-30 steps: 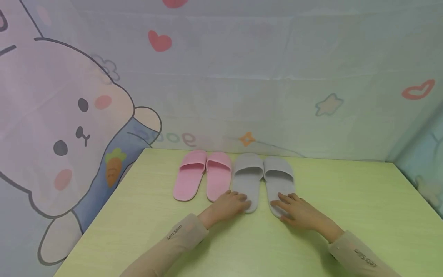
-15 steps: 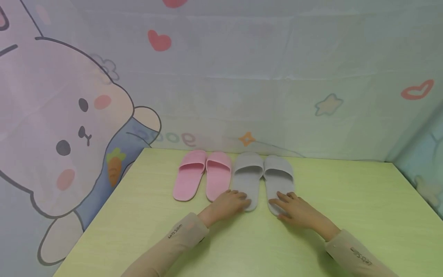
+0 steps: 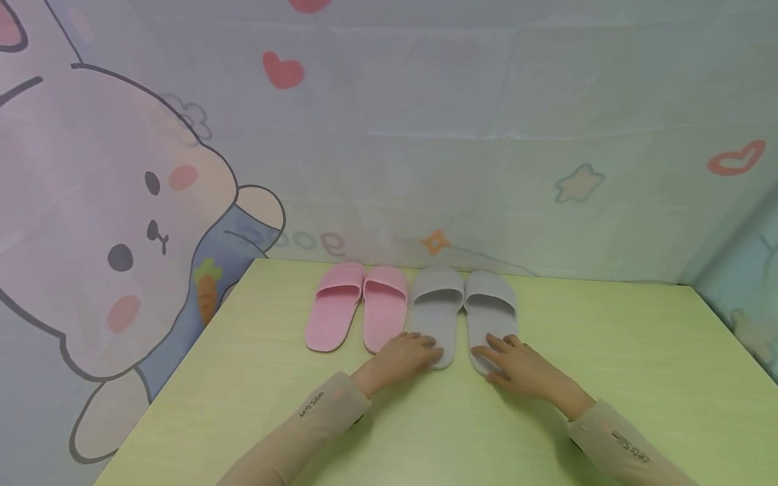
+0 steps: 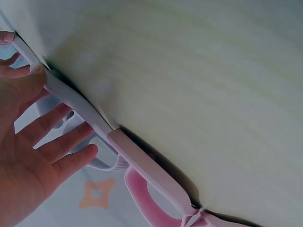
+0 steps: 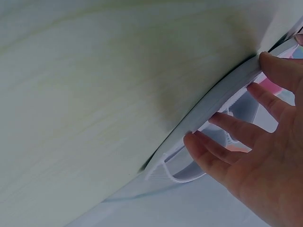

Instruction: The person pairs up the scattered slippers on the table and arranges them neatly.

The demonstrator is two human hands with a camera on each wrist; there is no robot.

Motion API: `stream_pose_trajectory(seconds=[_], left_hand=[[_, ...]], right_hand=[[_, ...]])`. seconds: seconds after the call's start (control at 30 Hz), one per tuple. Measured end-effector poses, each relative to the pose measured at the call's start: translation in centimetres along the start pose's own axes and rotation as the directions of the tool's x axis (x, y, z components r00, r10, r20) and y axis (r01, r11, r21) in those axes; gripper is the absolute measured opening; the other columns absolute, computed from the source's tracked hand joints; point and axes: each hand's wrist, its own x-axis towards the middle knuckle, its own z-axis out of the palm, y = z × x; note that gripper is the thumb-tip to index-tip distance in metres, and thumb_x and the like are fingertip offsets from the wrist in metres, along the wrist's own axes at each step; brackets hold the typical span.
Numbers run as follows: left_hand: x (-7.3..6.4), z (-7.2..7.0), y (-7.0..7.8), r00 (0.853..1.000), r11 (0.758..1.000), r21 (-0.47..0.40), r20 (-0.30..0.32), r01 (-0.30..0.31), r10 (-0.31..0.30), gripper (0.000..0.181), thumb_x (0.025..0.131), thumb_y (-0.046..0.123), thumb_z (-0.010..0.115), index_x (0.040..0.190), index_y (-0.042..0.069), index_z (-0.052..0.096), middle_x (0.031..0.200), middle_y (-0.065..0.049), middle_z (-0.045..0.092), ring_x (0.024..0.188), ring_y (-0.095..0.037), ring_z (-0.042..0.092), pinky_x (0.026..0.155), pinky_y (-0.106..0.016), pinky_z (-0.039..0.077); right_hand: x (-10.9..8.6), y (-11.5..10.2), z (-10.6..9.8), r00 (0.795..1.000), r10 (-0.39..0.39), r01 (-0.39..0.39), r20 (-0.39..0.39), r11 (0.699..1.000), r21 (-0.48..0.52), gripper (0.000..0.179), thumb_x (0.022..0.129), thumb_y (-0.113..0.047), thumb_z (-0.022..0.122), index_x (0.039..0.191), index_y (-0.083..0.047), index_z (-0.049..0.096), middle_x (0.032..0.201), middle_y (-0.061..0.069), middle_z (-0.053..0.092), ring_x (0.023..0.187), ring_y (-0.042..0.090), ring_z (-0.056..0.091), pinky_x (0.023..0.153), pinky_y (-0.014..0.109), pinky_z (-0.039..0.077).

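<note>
A pair of grey slippers lies side by side on the table, toes toward the back wall. My left hand rests its spread, fairly straight fingers on the heel part of the left grey slipper. Its thumb touches the heel edge in the left wrist view. On the right grey slipper, my right hand lies likewise, fingertips along the sole and thumb at the heel edge. Both soles stay flat on the table. Left of them lie two pink slippers, the nearer one close to the left grey slipper.
The pale green table ends at the back against a printed cloth with hearts and a cartoon rabbit. All slipper toes lie near that back edge. Table surface extends to the right of the grey pair and in front of it.
The grey slippers have slid slightly away toward the back, the right one a little more and slightly left. My right hand has moved with it; the pink slippers lie as before.
</note>
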Motion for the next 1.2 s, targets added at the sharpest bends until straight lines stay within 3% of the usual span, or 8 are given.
stream_pose_trajectory(seconds=[0.33, 0.5, 0.73, 0.93, 1.2], left_hand=[[0.1, -0.6, 0.1, 1.000, 1.000, 0.006, -0.021, -0.005, 0.005, 0.024, 0.084, 0.027, 0.058, 0.107, 0.023, 0.059, 0.112, 0.000, 0.062, 0.099, -0.017, 0.059, 0.083, -0.029, 0.048], [0.0, -0.6, 0.0, 1.000, 1.000, -0.018, -0.011, 0.013, -0.013, 0.027, 0.085, 0.026, 0.057, 0.112, 0.023, 0.058, 0.116, -0.001, 0.061, 0.103, -0.019, 0.058, 0.084, -0.032, 0.049], [-0.6, -0.7, -0.3, 0.997, 0.993, -0.102, 0.051, 0.057, -0.052, 0.034, 0.091, 0.027, 0.047, 0.125, 0.023, 0.051, 0.129, -0.002, 0.053, 0.117, -0.026, 0.051, 0.092, -0.043, 0.045], [-1.0, -1.1, -0.4, 0.993, 0.994, -0.089, 0.104, 0.059, -0.050, 0.035, 0.093, 0.027, 0.042, 0.127, 0.024, 0.049, 0.132, 0.000, 0.049, 0.121, -0.024, 0.047, 0.096, -0.045, 0.041], [-1.9, -2.0, -0.1, 0.989, 0.987, -0.139, 0.136, 0.084, -0.065, 0.033, 0.094, 0.023, 0.041, 0.126, 0.022, 0.051, 0.131, -0.002, 0.051, 0.121, -0.022, 0.048, 0.098, -0.047, 0.038]], right_hand=[[0.2, 0.1, 0.0, 1.000, 0.004, -0.004, 0.004, 1.000, -0.015, 0.044, 0.081, -0.024, 0.062, 0.122, -0.011, 0.050, 0.123, 0.028, 0.050, 0.100, 0.042, 0.051, 0.075, 0.052, 0.047], [0.3, 0.2, -0.1, 1.000, 0.011, -0.011, 0.010, 1.000, 0.001, 0.045, 0.082, -0.024, 0.061, 0.123, -0.011, 0.050, 0.124, 0.028, 0.049, 0.102, 0.044, 0.050, 0.077, 0.054, 0.046], [0.4, 0.2, -0.5, 1.000, 0.021, -0.021, 0.021, 1.000, 0.015, 0.046, 0.082, -0.025, 0.061, 0.124, -0.011, 0.049, 0.126, 0.028, 0.048, 0.104, 0.045, 0.049, 0.078, 0.055, 0.045], [0.3, 0.2, -0.7, 0.999, 0.008, -0.010, 0.032, 0.999, 0.045, 0.044, 0.083, -0.023, 0.059, 0.124, -0.009, 0.049, 0.126, 0.029, 0.046, 0.105, 0.048, 0.047, 0.082, 0.055, 0.044], [-0.2, 0.2, -0.3, 1.000, 0.025, -0.027, 0.017, 0.995, 0.095, 0.041, 0.083, -0.019, 0.059, 0.121, -0.006, 0.052, 0.125, 0.031, 0.046, 0.107, 0.050, 0.046, 0.086, 0.056, 0.041]])
